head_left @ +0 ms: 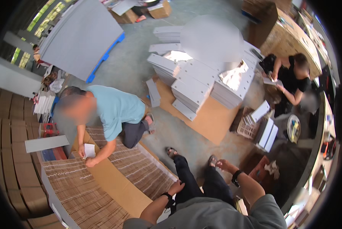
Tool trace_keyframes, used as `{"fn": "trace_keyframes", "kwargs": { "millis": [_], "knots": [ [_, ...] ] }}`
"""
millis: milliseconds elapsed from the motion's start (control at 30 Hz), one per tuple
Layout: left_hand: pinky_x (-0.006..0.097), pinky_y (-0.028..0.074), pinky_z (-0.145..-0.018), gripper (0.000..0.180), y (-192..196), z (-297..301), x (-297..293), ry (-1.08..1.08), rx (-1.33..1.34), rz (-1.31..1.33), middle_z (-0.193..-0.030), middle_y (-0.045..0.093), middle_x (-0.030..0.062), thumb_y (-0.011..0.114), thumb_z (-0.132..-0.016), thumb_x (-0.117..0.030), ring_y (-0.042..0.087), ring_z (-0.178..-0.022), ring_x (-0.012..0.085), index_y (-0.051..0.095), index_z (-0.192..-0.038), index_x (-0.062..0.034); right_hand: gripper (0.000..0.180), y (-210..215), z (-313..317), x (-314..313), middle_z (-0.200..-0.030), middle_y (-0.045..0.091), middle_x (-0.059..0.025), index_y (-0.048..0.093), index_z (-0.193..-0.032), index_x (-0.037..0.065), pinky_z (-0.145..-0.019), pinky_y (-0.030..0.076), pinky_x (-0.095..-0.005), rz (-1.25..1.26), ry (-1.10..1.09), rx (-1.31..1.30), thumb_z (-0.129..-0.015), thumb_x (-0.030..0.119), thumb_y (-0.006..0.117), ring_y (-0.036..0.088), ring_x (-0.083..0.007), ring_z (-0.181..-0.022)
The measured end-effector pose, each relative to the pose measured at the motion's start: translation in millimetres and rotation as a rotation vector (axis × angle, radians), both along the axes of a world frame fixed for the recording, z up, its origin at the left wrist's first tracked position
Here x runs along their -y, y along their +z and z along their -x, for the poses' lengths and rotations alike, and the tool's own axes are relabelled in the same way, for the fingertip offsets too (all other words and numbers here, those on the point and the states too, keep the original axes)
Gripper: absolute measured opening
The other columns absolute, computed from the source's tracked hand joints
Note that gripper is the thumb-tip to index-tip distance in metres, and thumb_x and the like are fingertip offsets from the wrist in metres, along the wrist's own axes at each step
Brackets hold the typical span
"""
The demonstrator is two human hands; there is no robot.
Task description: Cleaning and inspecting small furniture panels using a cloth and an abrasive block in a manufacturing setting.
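My left hand (176, 187) rests on my left thigh, on black trousers (186, 171), fingers spread and holding nothing; a black band sits on its wrist. My right hand (224, 165) hovers by my right knee with loose, empty fingers and a black watch (236, 177) on the wrist. My sandalled feet (171, 152) stand on the grey concrete floor. To my left lies a large cardboard sheet (113, 183) covered with rows of small brown pieces.
A person in a light blue shirt (115, 108) kneels on the cardboard holding a small white card (89, 150). Piles of grey-white boards (194, 86) lie ahead. A person in black (293, 80) works at the right. Stacked brown cartons (10, 152) line the left, and a basket (247, 128) stands to the right.
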State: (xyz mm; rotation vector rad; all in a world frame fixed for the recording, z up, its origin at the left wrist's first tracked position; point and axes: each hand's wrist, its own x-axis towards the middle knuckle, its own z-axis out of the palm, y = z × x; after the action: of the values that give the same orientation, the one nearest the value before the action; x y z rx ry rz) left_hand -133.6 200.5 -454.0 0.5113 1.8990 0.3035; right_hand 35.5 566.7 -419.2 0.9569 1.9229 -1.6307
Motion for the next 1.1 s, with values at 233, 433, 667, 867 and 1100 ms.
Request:
{"fn": "trace_keyframes", "kwargs": {
  "millis": [233, 433, 667, 867, 1100],
  "knots": [
    [0.049, 0.042, -0.105, 0.062, 47.0, -1.1, -99.8, -0.122, -0.166, 0.147, -0.133, 0.052, 0.0289, 0.055, -0.091, -0.049, 0.05, -0.125, 0.0447, 0.047, -0.135, -0.0059, 0.054, 60.8, -120.0, -4.1, -0.116, 0.066, -0.0152, 0.066, -0.115, 0.003, -0.081, 0.061, -0.0444, 0.243, -0.137, 0.367, -0.086, 0.049, 0.07, 0.065, -0.0305, -0.107],
    [0.048, 0.039, -0.108, 0.065, 52.8, -18.2, -153.7, -0.413, 0.01, 0.101, -0.136, 0.049, 0.0277, 0.057, -0.09, -0.05, 0.048, -0.128, 0.0418, 0.044, -0.139, -0.0085, 0.067, 40.7, -191.4, 46.5, -0.118, 0.065, -0.0198, 0.061, -0.126, 0.003, -0.083, 0.061, -0.0461, 0.528, -0.289, 0.494, -0.085, 0.056, 0.069, 0.066, -0.0347, -0.107],
    [0.044, 0.042, -0.105, 0.052, 33.8, -5.3, -201.9, -0.646, 0.081, 0.138, -0.128, 0.059, 0.0229, 0.056, -0.092, -0.043, 0.054, -0.123, 0.0378, 0.055, -0.13, -0.0081, 0.065, 80.8, -196.6, 56.1, -0.127, 0.062, -0.016, 0.062, -0.127, 0.004, -0.087, 0.059, -0.0426, 0.471, -0.464, 0.308, -0.089, 0.057, 0.064, 0.061, -0.03, -0.115],
    [0.043, 0.044, -0.101, 0.045, -6.3, 3.9, -207.7, -0.62, 0.174, 0.137, -0.123, 0.064, 0.021, 0.053, -0.094, -0.043, 0.059, -0.118, 0.0369, 0.061, -0.122, -0.0087, 0.066, 75.7, -244.9, 48.8, -0.12, 0.062, -0.017, 0.061, -0.123, -0.004, -0.079, 0.063, -0.0373, 0.405, -0.532, 0.408, -0.091, 0.053, 0.064, 0.065, -0.0298, -0.106],
    [0.046, 0.051, -0.089, 0.036, -32.2, -28.2, -271.6, -0.546, -0.04, 0.072, -0.104, 0.07, 0.0192, 0.057, -0.094, -0.039, 0.066, -0.101, 0.0374, 0.065, -0.109, -0.0066, 0.049, 10.0, -331.9, 13.7, -0.103, 0.067, -0.0123, 0.062, -0.115, -0.001, -0.073, 0.061, -0.0365, 0.601, -0.897, 0.403, -0.099, 0.045, 0.055, 0.066, -0.0214, -0.09]
  ]
}}
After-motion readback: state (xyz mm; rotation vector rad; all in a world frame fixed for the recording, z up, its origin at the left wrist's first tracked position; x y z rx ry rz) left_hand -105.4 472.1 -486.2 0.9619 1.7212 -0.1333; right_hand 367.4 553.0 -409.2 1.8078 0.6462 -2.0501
